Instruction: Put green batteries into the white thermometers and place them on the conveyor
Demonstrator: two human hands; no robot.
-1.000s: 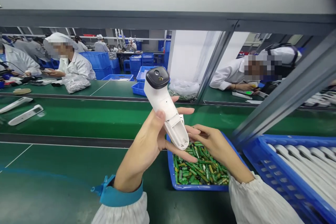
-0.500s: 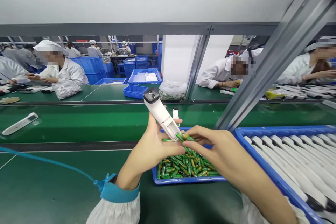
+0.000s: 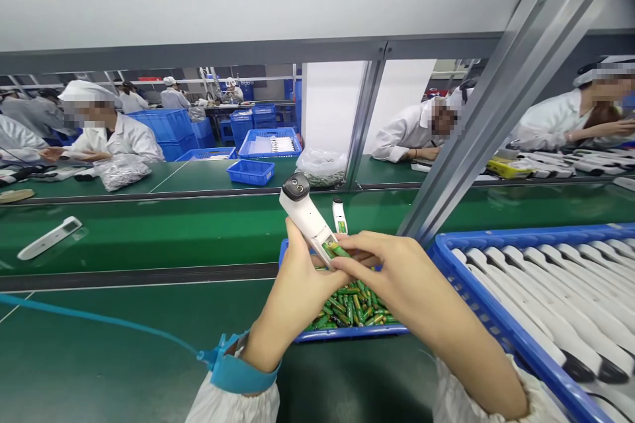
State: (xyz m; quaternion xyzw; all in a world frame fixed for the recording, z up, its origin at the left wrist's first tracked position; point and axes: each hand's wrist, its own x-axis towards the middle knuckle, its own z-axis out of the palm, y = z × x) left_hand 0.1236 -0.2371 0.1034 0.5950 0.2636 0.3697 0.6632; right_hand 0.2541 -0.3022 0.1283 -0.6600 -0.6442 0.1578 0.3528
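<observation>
My left hand (image 3: 302, 277) is wrapped round a white handheld thermometer (image 3: 308, 215), tilted, its black two-lens end up and to the left. The battery compartment faces me uncovered, with green showing inside it. My right hand (image 3: 387, 261) pinches a green battery (image 3: 338, 249) at the compartment's lower end; its fingertips partly hide the opening. Below both hands is a blue tray (image 3: 357, 330) of loose green batteries (image 3: 350, 307). Beyond my fingers, another white thermometer (image 3: 339, 215) with green batteries showing lies on the green belt.
To the right, a blue crate (image 3: 501, 344) holds rows of white thermometers (image 3: 550, 297). A single white thermometer (image 3: 49, 238) lies on the belt at left. A blue cord (image 3: 99, 317) runs to my left wristband. A slanted metal post (image 3: 461, 125) stands ahead; co-workers sit across the belt.
The batteries held by my right hand have moved from the thermometer's lower edge into the compartment, where green now shows. The second thermometer on the belt is more exposed.
</observation>
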